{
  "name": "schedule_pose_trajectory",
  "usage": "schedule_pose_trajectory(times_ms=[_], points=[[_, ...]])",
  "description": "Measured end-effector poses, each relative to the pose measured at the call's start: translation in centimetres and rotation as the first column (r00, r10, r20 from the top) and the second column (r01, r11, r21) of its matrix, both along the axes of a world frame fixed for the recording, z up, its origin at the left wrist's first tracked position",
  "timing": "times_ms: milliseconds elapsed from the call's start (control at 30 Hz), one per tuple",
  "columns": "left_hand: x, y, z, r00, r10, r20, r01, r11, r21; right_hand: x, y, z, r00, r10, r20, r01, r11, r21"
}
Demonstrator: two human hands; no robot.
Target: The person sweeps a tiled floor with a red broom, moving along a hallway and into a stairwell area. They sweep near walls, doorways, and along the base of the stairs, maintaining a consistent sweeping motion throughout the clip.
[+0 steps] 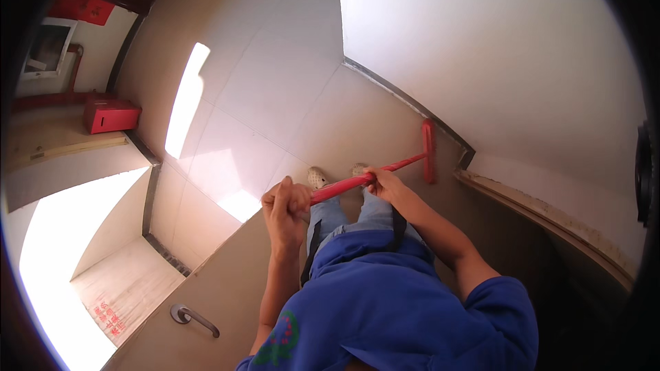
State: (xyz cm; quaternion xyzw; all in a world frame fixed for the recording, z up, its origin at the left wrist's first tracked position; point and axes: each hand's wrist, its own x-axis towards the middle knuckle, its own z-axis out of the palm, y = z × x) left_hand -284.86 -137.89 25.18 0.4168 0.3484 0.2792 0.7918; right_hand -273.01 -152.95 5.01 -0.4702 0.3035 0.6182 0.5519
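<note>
My left hand point(286, 208) is closed around the upper end of a red broom handle point(343, 188). Farther along the same handle, my right hand point(382, 183) grips it. The handle slants away to the right and ends in a long, narrow red broom head point(429, 152), which rests on the floor point(278, 113) close to the dark baseboard. The bristles are hard to make out. Below the handle stand my feet in light perforated clogs point(317, 177).
A door with a metal lever handle point(196, 319) is at lower left. Beyond it, a red box point(112, 116) stands by the wall. A white wall point(490, 51) with dark baseboard point(397, 93) meets a door frame point(546, 216) on the right. Bright light patches lie on the floor.
</note>
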Motion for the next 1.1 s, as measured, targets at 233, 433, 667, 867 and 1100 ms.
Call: schedule_pose_trajectory(times_ms=[233,433,667,867,1100], points=[[0.4,0.3,-5.2,0.996,-0.082,-0.028,0.079,0.993,-0.090,1.7,0.0,-6.7,0.988,0.032,-0.149,-0.046,0.995,-0.093],[-2.7,6.6,0.1,0.990,0.118,-0.074,-0.095,0.961,0.260,-1.7,13.4,-2.2,0.981,0.192,0.017,-0.192,0.980,0.050],[-4.2,8.8,4.3,0.979,0.197,-0.049,-0.129,0.789,0.601,-4.9,24.7,1.0,0.986,0.115,0.118,-0.150,0.919,0.364],[-5.7,3.5,7.4,0.989,0.145,0.009,-0.098,0.624,0.775,-5.8,22.4,6.4,0.976,0.187,0.108,-0.216,0.817,0.534],[-6.2,-1.6,9.3,0.998,-0.001,0.065,-0.047,0.677,0.735,-5.0,12.7,8.8,0.975,0.220,0.022,-0.210,0.890,0.404]])
